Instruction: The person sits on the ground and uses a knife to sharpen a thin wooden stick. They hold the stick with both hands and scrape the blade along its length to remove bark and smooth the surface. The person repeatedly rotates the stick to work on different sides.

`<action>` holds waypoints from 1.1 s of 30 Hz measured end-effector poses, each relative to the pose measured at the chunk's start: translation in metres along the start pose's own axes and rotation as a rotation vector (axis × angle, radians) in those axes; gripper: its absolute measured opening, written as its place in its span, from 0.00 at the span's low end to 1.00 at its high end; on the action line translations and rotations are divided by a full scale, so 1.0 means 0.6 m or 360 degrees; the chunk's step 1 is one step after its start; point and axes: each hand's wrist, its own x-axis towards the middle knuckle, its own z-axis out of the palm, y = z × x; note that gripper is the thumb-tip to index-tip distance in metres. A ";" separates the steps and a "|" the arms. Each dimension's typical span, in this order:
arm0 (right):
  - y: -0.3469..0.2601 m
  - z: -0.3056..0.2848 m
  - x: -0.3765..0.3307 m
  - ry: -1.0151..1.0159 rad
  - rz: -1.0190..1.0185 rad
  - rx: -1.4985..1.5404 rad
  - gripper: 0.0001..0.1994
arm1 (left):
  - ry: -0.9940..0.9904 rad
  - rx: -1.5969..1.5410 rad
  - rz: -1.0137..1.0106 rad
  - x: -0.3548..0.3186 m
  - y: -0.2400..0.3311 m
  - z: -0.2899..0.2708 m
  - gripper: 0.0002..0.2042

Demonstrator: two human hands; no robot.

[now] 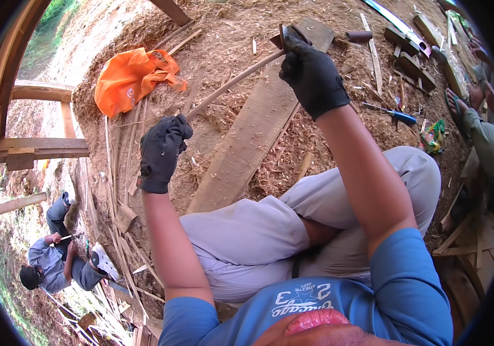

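Note:
A long, thin wooden stick (235, 82) slants from my left hand up toward my right. My left hand (164, 151), in a black glove, is closed round its near end. My right hand (314, 75), also gloved in black, grips a dark, flat, folded-looking piece (285, 39) at the stick's far end. What that piece is made of cannot be told, and the fingers partly hide it. Beneath the stick a wide wooden plank (250, 138) lies on the ground, sprinkled with shavings, running from near my legs to beyond my right hand.
An orange bag (126, 82) lies at the far left, beside thin wood strips (114, 155). Right of the plank are a dark brown roll (359, 36), a blue-handled tool (401, 117), wooden planes (414, 69) and a saw (394, 20). Another person (65, 259) sits left; someone's feet (457, 106) show right.

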 end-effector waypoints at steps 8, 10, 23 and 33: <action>0.118 0.079 -0.107 -0.0270 0.0063 -0.0795 0.10 | -0.0198 -0.0058 -0.0050 0.006 0.033 0.116 0.15; 0.118 0.088 -0.117 -0.0178 0.0403 -0.0675 0.11 | -0.0216 -0.0038 -0.0105 0.005 0.035 0.121 0.17; 0.097 0.103 -0.122 -0.0118 0.0319 -0.1068 0.22 | -0.0258 -0.0249 -0.0096 0.000 0.027 0.117 0.20; 0.113 0.088 -0.115 -0.0173 0.0188 -0.0944 0.17 | -0.0174 -0.0036 -0.0179 -0.003 0.045 0.119 0.16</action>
